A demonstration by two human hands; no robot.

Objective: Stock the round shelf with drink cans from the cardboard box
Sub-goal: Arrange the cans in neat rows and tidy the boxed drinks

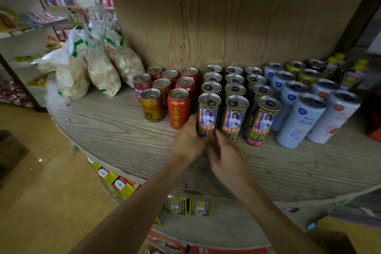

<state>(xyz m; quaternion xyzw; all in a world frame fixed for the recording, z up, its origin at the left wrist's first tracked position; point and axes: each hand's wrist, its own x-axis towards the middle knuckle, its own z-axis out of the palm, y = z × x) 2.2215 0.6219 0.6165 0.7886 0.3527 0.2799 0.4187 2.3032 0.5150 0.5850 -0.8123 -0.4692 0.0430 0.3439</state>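
Round shelf (pixel 123 142): a curved board of grey, ridged wood grain. Behind it rises a paler curved wood panel (pixel 226 16) with vertical lines of small holes.

Twelve slim cylindrical cans stand upright on the shelf in three files of four. They have black and yellow printed sleeves and silver ring-pull lids. The front can (pixel 208 115) of the left file is held low down by both hands. The left hand (pixel 188 140) curls round its left side. The right hand (pixel 226 156) has its fingers closed against the can's lower right, in the gap beside the next can. The two hands are close together at the can's base, which is hidden by the fingers.

To the left stand eight shorter, stouter metal cans. Among them a gold can (pixel 152 105) and a red can (pixel 178 109) form the front row, the red one just beside the held can. To the right are six tall pale blue cans (pixel 299 121) with a matt finish, leaning in the wide-angle view.

At far left, clear plastic bags (pixel 101 68) of white crisp pieces rest against the panel. On a lower tier (pixel 237 225), yellow cartons (pixel 123 187) line the rim.
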